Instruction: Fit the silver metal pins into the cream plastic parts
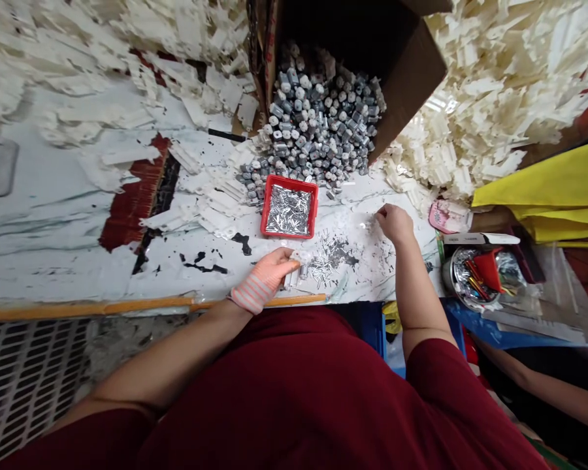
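Presently, a white plastic part is pinched in the clenched fingers of the left hand, just beside loose metal pins scattered on the marbled tabletop. The fingers of the right hand are bunched low, beyond the pins; whether anything is grasped cannot be told. A red tray of pins is set near a heap of small grey motors spilling from a cardboard box. A close, firm pinch seems best for parts this small.

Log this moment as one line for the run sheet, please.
left hand: holds white plastic piece | right hand: beside loose metal pins | nearby: red tray of pins; cardboard box of grey metal parts
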Tool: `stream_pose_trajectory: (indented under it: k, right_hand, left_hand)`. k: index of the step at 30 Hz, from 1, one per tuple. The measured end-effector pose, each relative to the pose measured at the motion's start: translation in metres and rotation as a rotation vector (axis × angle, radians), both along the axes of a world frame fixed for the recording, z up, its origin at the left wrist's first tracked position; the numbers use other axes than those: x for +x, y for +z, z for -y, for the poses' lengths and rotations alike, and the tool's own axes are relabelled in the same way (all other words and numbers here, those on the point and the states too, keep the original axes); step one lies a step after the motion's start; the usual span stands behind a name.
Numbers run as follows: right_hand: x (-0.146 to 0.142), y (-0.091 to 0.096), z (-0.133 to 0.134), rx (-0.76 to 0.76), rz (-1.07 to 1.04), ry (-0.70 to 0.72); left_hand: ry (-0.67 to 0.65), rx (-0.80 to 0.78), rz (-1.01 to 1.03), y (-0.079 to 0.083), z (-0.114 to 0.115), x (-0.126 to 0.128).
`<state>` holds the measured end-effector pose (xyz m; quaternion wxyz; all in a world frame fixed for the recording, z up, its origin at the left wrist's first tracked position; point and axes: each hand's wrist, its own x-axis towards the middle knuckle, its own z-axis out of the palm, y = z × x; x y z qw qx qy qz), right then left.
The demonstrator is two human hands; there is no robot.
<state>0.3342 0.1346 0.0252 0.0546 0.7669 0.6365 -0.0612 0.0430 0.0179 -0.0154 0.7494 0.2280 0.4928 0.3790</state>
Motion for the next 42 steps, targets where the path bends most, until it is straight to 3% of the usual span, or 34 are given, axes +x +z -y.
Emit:
stream_pose_trajectory:
  k: [5,9,13,15,17,21,27,32,38,42]
  right_hand:
    - [-0.010,-0.016,-0.004,-0.173,0.150,0.124]
    - [-0.014,-0.021,0.004,-0.025,0.087,0.169]
    - [-0.048,-0.019,0.036,0.237,-0.429,0.168]
    - [-0.077,-0.022,0.056,0.254,-0.757,0.273]
    - [-0.103,-0.025,0.074,0.245,-0.927,0.438]
    - [-0.125,-0.030,0.089,0.245,-0.904,0.673]
    - [-0.123,-0.028,0.094,0.220,-0.752,0.818]
    - [-0.126,-0.023,0.099,0.224,-0.747,0.769]
    - [-0.132,-0.028,0.099,0.275,-0.770,0.677]
    - [-0.129,-0.028,0.093,0.234,-0.884,0.585]
  left_hand:
    - [-0.037,0.026,-0.050,-0.001,0.001,0.000]
    - [-0.043,0.059,-0.048,-0.006,0.002,0.001]
    - [-0.076,0.071,-0.081,-0.014,0.001,0.005]
    - [-0.111,0.091,-0.130,-0.015,0.001,0.005]
    - [-0.129,0.117,-0.162,-0.013,0.001,0.005]
    - [-0.139,0.147,-0.174,-0.005,0.002,0.001]
    - [-0.138,0.157,-0.165,-0.004,0.003,0.000]
    - [-0.190,0.173,-0.203,0.000,0.001,-0.003]
    - [-0.243,0.158,-0.293,0.022,-0.001,-0.007]
    - [-0.239,0.188,-0.341,0.025,-0.003,-0.008]
